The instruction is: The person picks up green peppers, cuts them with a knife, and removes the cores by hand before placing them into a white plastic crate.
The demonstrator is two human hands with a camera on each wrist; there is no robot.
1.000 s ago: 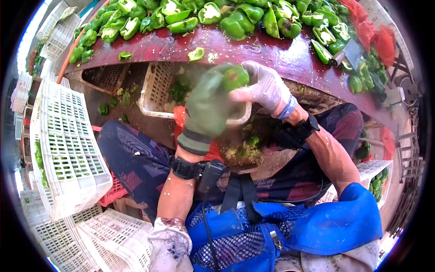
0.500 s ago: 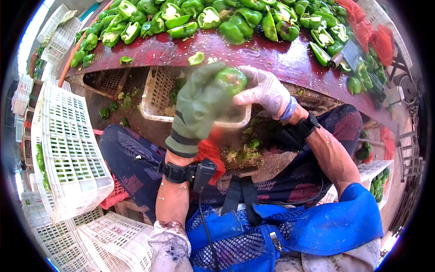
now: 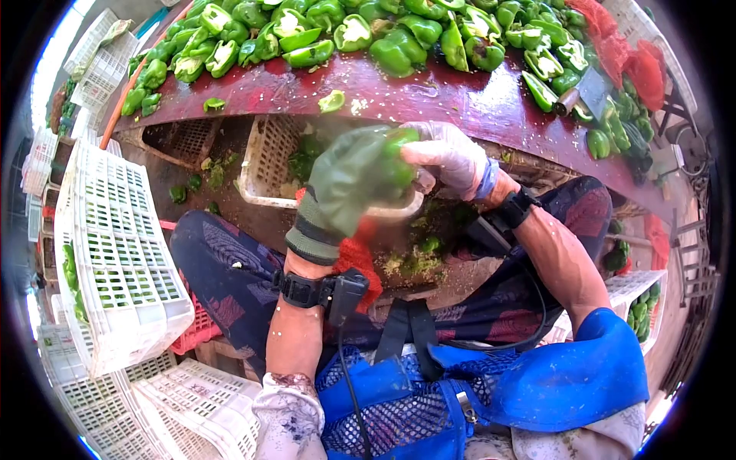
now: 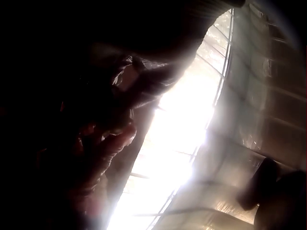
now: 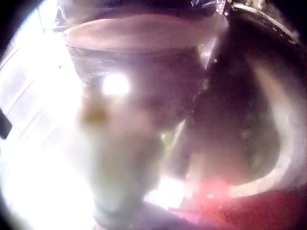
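Observation:
In the head view my left hand (image 3: 345,176), in a green glove with a striped cuff, holds a green pepper (image 3: 400,157) above a white crate. My right hand (image 3: 448,157), in a pale thin glove, pinches the pepper's right side, its fingers bent around it. Part of the pepper is hidden behind the fingers, and haze blurs the left glove. The left wrist view is mostly dark; the right wrist view is blurred and glaring, so neither shows the grip clearly.
Many cut peppers (image 3: 399,52) lie along the red table (image 3: 253,88), with a broad blade (image 3: 593,92) at the right. Below the edge stands a white crate (image 3: 253,165). Stacked crates (image 3: 123,253) rise at the left; a red net (image 3: 356,264) hangs below the left hand.
The pepper has turned between my hands, its stem end no longer facing the head camera. Both hands are slightly lower than half a second ago, and my right fingers lie further across it.

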